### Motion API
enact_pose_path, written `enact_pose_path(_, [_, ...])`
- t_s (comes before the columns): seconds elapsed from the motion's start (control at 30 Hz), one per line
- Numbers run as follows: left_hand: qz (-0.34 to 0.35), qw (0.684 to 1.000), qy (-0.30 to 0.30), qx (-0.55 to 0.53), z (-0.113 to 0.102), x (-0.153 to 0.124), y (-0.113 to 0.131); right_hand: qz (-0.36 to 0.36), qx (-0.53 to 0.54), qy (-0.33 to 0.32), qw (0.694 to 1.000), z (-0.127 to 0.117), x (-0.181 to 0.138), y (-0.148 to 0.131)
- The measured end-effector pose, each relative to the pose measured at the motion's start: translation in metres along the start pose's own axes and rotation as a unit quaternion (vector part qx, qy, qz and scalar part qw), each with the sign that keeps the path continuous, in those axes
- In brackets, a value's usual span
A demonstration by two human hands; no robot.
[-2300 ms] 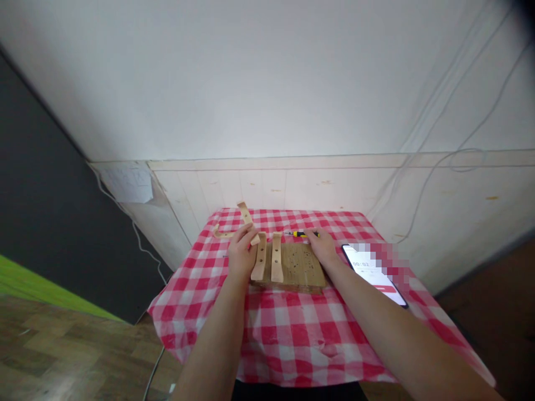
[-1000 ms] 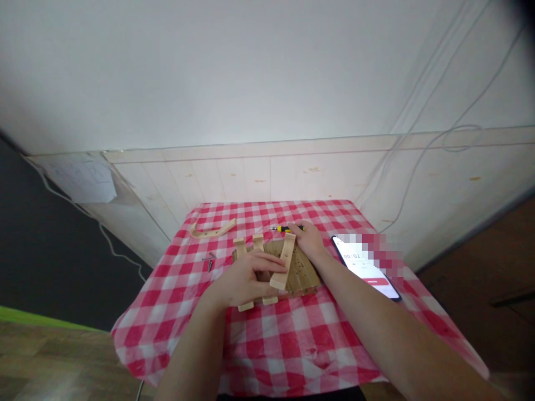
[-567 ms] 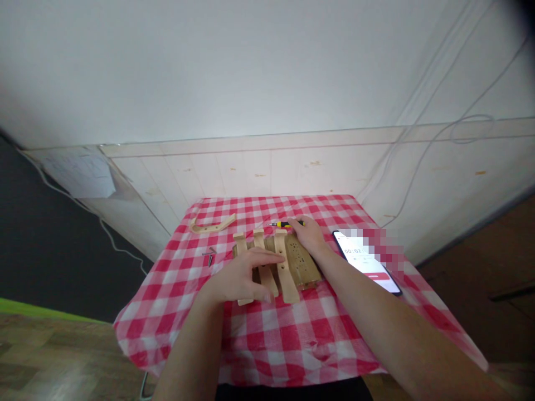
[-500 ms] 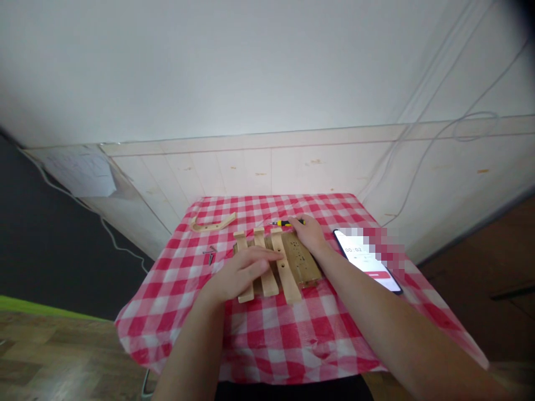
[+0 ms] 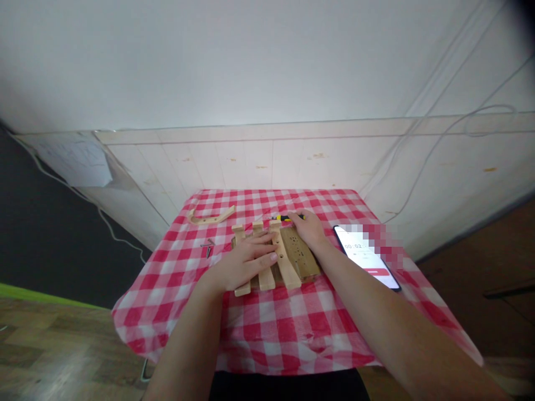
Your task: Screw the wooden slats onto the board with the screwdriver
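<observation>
A brown wooden board [image 5: 301, 257] with small holes lies in the middle of a table under a red-and-white checked cloth [image 5: 267, 328]. Three pale wooden hook pieces [image 5: 286, 267] lie side by side across the board's left part. My left hand [image 5: 244, 262] lies flat on them, fingers stretched out. My right hand [image 5: 308, 229] rests at the board's far edge, its fingers on a small yellow-and-black screwdriver [image 5: 285, 218]. Whether they grip it is hidden.
A fourth curved wooden hook [image 5: 211, 216] lies at the far left of the table. A few dark screws [image 5: 208, 245] lie left of the board. A phone [image 5: 366, 257] with a lit screen lies to the right. Cables hang on the white wall behind.
My left hand brought a third hook piece onto the board beside the other two and now lies flat over them. The right hand stayed at the screwdriver.
</observation>
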State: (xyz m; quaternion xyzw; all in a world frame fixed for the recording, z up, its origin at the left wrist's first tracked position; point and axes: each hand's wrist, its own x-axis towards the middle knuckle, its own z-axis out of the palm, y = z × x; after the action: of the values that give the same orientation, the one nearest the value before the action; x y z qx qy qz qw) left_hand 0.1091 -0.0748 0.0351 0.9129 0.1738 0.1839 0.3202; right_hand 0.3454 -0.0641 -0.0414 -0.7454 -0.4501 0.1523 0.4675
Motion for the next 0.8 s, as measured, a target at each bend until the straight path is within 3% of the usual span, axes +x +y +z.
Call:
enact_pose_path(0.23, [-0.036, 0.994, 0.076, -0.071, 0.0048, -0.0053, -0.0049, -0.002, 0.002, -0.004, 1.0, -0.0009, -0.0004, 0.0002])
enact_pose_path(0.43, [-0.017, 0.999, -0.009, -0.031, 0.0007, -0.0066, -0.0052, -0.002, 0.005, -0.001, 1.0, -0.0012, -0.0007, -0.0004])
enact_pose_path(0.8, [0.013, 0.999, 0.0, -0.049, 0.0002, -0.0008, -0.0007, 0.0, 0.009, 0.002, 1.0, -0.004, -0.0036, -0.004])
